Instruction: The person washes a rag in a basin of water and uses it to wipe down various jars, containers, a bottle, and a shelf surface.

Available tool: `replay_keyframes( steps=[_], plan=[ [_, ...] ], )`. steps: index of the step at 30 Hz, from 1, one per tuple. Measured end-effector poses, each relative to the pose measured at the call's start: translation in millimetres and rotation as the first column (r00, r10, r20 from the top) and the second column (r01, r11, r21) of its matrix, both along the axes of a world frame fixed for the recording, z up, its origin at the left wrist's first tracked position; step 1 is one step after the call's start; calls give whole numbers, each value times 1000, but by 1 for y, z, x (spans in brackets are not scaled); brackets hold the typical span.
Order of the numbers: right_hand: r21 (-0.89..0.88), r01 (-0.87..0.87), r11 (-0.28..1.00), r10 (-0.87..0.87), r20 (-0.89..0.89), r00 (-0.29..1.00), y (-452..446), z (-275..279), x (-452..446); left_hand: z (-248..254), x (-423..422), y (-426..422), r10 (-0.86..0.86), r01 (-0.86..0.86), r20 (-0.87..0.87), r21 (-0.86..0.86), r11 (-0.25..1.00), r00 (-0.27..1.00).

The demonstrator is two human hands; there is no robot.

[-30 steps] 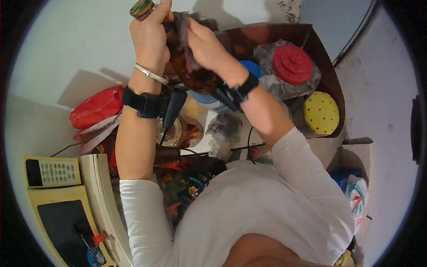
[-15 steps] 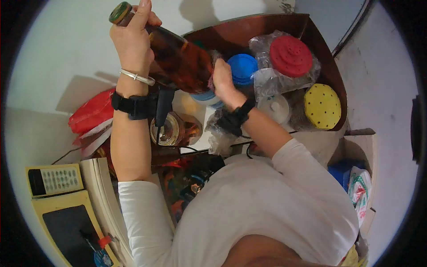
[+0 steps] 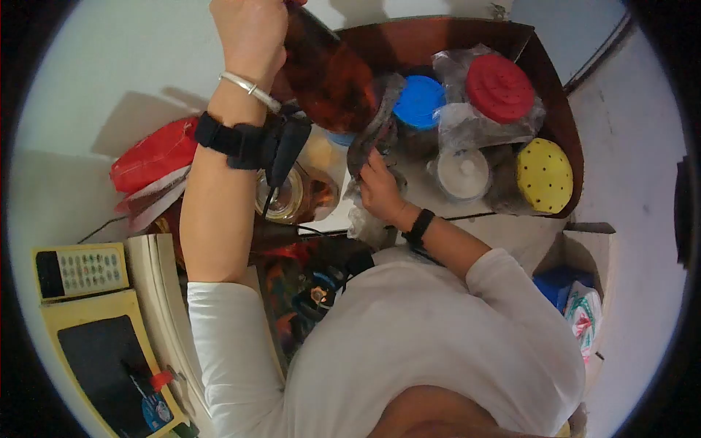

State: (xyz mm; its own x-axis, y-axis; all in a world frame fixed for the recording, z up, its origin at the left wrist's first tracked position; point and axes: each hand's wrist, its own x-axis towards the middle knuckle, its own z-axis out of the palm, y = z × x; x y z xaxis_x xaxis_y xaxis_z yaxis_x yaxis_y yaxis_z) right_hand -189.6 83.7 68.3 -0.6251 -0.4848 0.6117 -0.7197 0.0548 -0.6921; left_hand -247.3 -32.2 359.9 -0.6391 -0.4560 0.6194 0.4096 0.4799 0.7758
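A large glass bottle [image 3: 332,80] of dark reddish-brown liquid hangs tilted above the shelf, its base toward the lower right. My left hand [image 3: 252,33] is closed around its neck; the top lies outside the view. In my right hand [image 3: 381,191] is a dark grey cloth [image 3: 376,131], gripped at its lower end and drooping near the bottle's base. Part of a blue lid [image 3: 341,137] shows under the bottle. Below it stands a glass jar [image 3: 281,193] with brownish contents.
An open brown box [image 3: 438,33] holds containers with a blue lid [image 3: 420,102], a red lid [image 3: 500,87] wrapped in clear plastic, a white lid [image 3: 465,175] and a yellow dotted lid [image 3: 544,175]. A red bag [image 3: 157,157] and a yellow appliance [image 3: 102,350] are at left.
The bottle and my left hand have moved up and right. My right hand has come away from the bottle's lower side and moved down, with the cloth now in plain view.
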Motion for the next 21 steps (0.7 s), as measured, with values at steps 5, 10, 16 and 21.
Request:
replay_keyframes(
  steps=[5, 10, 16, 21],
  plan=[
    [157, -9, 988, 47, -237, 970, -13, 2, -8, -2, -5, -6, -37, 37, -32, -14, 999, 999],
    [118, 131, 984, -79, -371, 925, -30, 16, -14, -2, -3, -3, -31, 31, -24, -5, 999, 999],
    [227, -105, 968, 183, -358, 915, -10, 26, -19, 0, -3, -1, -17, 16, -41, -12, 1000, 999],
    [503, -446, 740, 420, 172, 891, 11, -6, 31, 0, -4, -2, 9, -9, -23, -10, 1000, 1000]
  ],
)
